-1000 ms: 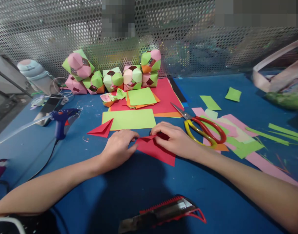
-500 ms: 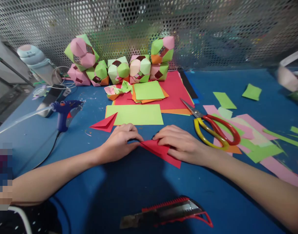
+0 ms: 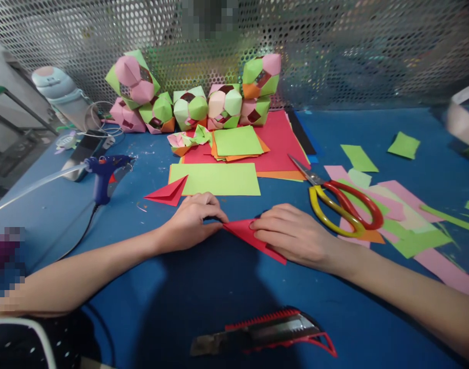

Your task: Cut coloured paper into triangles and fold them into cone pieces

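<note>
A folded red paper (image 3: pixel 242 231) lies on the blue table between my hands. My left hand (image 3: pixel 196 219) pinches its pointed left tip between thumb and fingers. The fingers of my right hand (image 3: pixel 292 233) lie flat across its right part, pressing it down and hiding some of it. Another folded red paper triangle (image 3: pixel 169 190) rests just beyond my left hand, overlapping a light green paper rectangle (image 3: pixel 219 179).
Scissors (image 3: pixel 334 200) lie to the right on pink and green scraps (image 3: pixel 419 236). A utility knife (image 3: pixel 265 332) is in front. At left are a blue glue gun (image 3: pixel 103 179), a phone (image 3: pixel 83 154) and a bottle (image 3: pixel 60 92). Folded paper balls (image 3: pixel 190 107) line the back.
My right hand has shifted slightly right along the red paper, its fingers now flatter on it. My left hand keeps its pinch at the tip. The view has moved slightly.
</note>
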Demonstrator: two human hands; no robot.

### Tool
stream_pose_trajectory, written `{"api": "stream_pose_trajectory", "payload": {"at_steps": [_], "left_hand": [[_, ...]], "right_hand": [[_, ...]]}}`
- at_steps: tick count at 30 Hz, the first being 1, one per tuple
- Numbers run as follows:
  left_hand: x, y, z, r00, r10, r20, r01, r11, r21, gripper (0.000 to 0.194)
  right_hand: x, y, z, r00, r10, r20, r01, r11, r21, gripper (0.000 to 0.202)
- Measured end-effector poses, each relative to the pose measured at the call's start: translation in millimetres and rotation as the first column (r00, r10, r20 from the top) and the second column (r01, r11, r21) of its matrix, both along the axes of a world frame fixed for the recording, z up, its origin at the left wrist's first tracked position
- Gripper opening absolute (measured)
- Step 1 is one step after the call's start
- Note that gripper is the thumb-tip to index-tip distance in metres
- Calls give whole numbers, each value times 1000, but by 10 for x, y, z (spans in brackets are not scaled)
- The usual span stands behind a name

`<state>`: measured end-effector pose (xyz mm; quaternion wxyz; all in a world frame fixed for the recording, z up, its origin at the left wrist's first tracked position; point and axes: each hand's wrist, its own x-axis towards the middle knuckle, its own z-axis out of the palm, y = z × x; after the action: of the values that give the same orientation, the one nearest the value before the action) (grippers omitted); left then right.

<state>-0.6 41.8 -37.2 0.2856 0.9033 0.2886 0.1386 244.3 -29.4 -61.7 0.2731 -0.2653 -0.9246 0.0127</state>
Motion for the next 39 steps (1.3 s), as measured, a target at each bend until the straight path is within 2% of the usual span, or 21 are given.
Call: {"api": "stream_pose_trajectory", "payload": {"at_steps": [10, 19, 31, 39], "left_hand": [[-18, 30, 4, 1000, -18, -3, 18, 999, -41, 11], [-13, 27, 20, 1000, -27, -1, 27, 999, -40, 14], [-13, 29, 26, 999, -32, -9, 31, 999, -33, 17], [-3, 22, 38, 999, -32, -13, 32, 999, -30, 16]], "right_hand": [[33, -49, 54, 997, 13, 72, -21, 994, 107, 14], [66, -74, 95, 990, -18, 142, -8, 984, 179, 17], [56, -86, 166, 969, -60, 240, 19, 985, 169, 32], [47, -97, 196, 960, -67, 273, 15, 982, 188, 29]]}}
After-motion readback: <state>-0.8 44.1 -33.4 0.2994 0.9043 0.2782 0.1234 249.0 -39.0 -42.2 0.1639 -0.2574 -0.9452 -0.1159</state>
